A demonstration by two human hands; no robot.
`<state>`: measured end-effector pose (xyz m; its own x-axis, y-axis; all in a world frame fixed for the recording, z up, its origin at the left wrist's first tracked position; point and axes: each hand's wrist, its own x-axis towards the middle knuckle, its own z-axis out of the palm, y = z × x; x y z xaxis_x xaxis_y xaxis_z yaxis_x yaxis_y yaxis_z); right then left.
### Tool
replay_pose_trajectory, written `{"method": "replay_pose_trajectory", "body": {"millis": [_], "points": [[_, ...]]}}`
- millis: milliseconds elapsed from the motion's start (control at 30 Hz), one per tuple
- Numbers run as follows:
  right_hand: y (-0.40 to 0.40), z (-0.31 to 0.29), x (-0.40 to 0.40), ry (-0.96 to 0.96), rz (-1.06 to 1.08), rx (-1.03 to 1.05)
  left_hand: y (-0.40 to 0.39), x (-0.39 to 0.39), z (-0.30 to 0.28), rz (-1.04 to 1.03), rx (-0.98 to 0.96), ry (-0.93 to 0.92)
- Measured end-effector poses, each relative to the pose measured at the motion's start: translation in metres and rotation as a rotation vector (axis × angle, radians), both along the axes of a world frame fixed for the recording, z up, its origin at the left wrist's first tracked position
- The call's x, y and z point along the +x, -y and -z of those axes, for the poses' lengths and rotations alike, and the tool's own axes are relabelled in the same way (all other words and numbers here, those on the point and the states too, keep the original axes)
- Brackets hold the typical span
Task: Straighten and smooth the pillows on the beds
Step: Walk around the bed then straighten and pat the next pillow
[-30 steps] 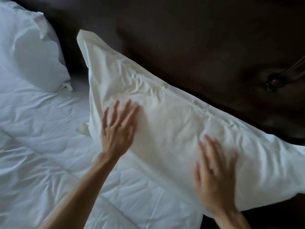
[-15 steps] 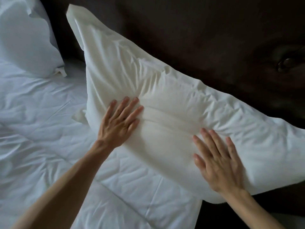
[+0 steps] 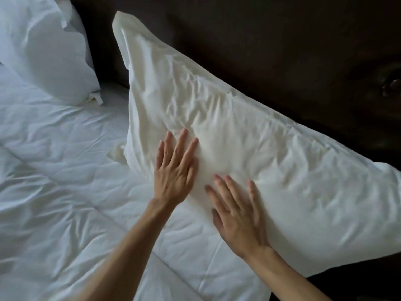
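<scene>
A cream-white pillow (image 3: pixel 249 153) is seen propped at a slant against a dark brown padded headboard (image 3: pixel 271 51), its upper left corner standing up against the headboard and its lower edge resting on the bed. The left hand (image 3: pixel 174 170) is laid flat on the pillow's lower left part, fingers straight and slightly spread, nothing being gripped. The right hand (image 3: pixel 238 216) is pressed flat on the pillowcase just beside it, fingers likewise extended, its outline slightly blurred. The fabric above the hands is creased into many fine wrinkles. The bed is covered by a white quilted duvet (image 3: pixel 65 192), rumpled and crossed by stitched seams. A second white pillow (image 3: pixel 43 46) is leaned at the head of the bed at upper left, well apart from the first. A dark tufting button (image 3: pixel 391 86) is set into the headboard at the far right. The room is dimly lit.
</scene>
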<state>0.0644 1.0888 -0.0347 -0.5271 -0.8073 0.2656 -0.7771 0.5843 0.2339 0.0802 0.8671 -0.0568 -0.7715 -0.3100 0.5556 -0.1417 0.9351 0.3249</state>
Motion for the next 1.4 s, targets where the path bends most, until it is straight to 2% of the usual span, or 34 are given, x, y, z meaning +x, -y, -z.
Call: {"method": "replay_pose_trajectory", "body": {"millis": [133,333,500,667,767,833,967,1100,1200,1333,1400], "points": [[-0.035,0.008,-0.025,-0.037,-0.004,0.132,0.026,-0.004,0.017,-0.027,-0.105,0.041],[-0.109,-0.003,-0.03,-0.018,0.052,0.235,0.048,0.01,0.017,-0.103,-0.046,0.232],[-0.136,-0.036,-0.01,0.209,0.127,0.318,0.062,0.032,-0.017,0.017,0.063,0.428],[-0.138,-0.104,0.007,0.447,0.113,0.356,0.076,0.04,-0.084,0.145,0.205,0.541],[-0.133,-0.14,-0.005,0.734,0.151,0.173,0.081,0.035,-0.13,0.124,0.186,0.546],[-0.13,-0.167,-0.02,0.841,0.189,0.047,0.081,0.024,-0.161,0.154,0.184,0.558],[-0.128,-0.224,-0.057,0.877,0.257,-0.178,0.074,-0.015,-0.215,0.272,0.16,0.485],[-0.123,-0.25,-0.094,0.886,0.366,-0.377,0.07,-0.064,-0.241,0.344,0.111,0.485],[-0.115,-0.245,-0.115,0.939,0.422,-0.352,0.068,-0.098,-0.244,0.412,0.089,0.57],[-0.11,-0.223,-0.128,1.055,0.491,-0.283,0.069,-0.132,-0.231,0.456,-0.032,0.66],[-0.111,-0.211,-0.128,1.03,0.515,-0.24,0.071,-0.142,-0.223,0.448,-0.087,0.733]]}}
